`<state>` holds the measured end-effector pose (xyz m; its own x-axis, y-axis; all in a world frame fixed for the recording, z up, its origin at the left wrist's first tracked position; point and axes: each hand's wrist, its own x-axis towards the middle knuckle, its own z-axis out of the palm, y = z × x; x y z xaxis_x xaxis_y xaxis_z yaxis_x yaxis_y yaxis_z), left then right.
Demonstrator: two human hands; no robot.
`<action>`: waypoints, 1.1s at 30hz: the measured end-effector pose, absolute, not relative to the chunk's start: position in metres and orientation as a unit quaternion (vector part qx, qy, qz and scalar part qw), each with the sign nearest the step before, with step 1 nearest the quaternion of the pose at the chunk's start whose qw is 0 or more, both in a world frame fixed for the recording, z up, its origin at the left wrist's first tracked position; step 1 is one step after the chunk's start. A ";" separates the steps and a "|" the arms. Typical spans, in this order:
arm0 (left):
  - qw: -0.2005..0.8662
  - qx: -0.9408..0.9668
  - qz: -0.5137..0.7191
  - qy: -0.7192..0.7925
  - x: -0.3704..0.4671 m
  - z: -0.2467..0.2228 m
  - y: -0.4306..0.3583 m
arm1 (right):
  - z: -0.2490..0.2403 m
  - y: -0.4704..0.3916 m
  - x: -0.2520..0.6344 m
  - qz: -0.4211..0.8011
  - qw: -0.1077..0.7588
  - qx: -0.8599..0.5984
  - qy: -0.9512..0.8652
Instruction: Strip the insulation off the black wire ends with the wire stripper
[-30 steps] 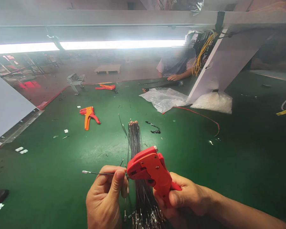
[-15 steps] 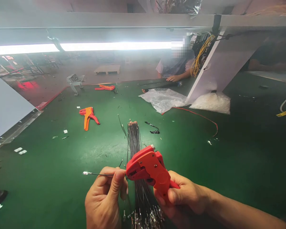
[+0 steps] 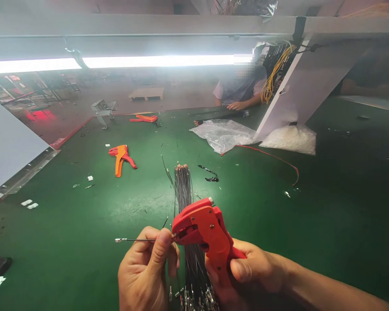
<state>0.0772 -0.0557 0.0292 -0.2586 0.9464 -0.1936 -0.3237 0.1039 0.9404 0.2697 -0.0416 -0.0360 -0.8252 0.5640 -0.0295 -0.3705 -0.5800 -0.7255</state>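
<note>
Between thumb and fingers, my left hand (image 3: 149, 268) pinches a short black wire (image 3: 138, 239) that has a metal terminal on its left end. The wire's other end is at the jaws of a red and orange wire stripper (image 3: 202, 229); whether it lies inside them I cannot tell. My right hand (image 3: 253, 265) is wrapped round the stripper's handles. Beneath the tool lies a long bundle of black wires (image 3: 183, 185), with bare copper ends at the far side and metal terminals at the near side.
Two more wire strippers, one nearer (image 3: 121, 160) and one farther (image 3: 144, 118), lie on the green table (image 3: 84, 229). A clear plastic bag (image 3: 227, 134) and a filled bag (image 3: 291, 140) rest by a white slanted panel (image 3: 288, 86). A person (image 3: 240, 90) sits across the table.
The stripper's jaws look slightly farther apart, and its handles appear closer together in my right hand. The wire in my left hand stays near the jaws. The view has shifted slightly.
</note>
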 end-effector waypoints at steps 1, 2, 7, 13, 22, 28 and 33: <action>0.532 0.305 0.598 0.517 0.077 0.028 -0.055 | -0.034 -0.043 0.268 0.884 0.271 -0.124 -0.361; 0.534 0.307 0.597 0.515 0.076 0.028 -0.054 | -0.032 -0.043 0.267 0.888 0.273 -0.117 -0.350; 0.551 0.293 0.604 0.496 0.075 0.029 -0.051 | -0.021 -0.042 0.264 0.879 0.279 -0.108 -0.372; 0.616 0.241 0.580 0.475 0.077 0.033 -0.050 | -0.019 -0.040 0.263 0.877 0.281 -0.112 -0.374; 0.748 0.163 0.518 0.382 0.077 0.037 -0.049 | -0.025 -0.040 0.264 0.864 0.289 -0.110 -0.398; 0.768 0.129 0.502 0.377 0.075 0.035 -0.051 | -0.023 -0.039 0.263 0.855 0.284 -0.114 -0.419; 0.765 0.131 0.505 0.376 0.076 0.035 -0.050 | -0.019 -0.039 0.263 0.845 0.284 -0.125 -0.436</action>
<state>0.0765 -0.0504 0.0345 0.2058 0.8720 -0.4442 -0.6755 0.4550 0.5802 0.2626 -0.0395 -0.0189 -0.8077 0.5885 0.0357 -0.3698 -0.4584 -0.8081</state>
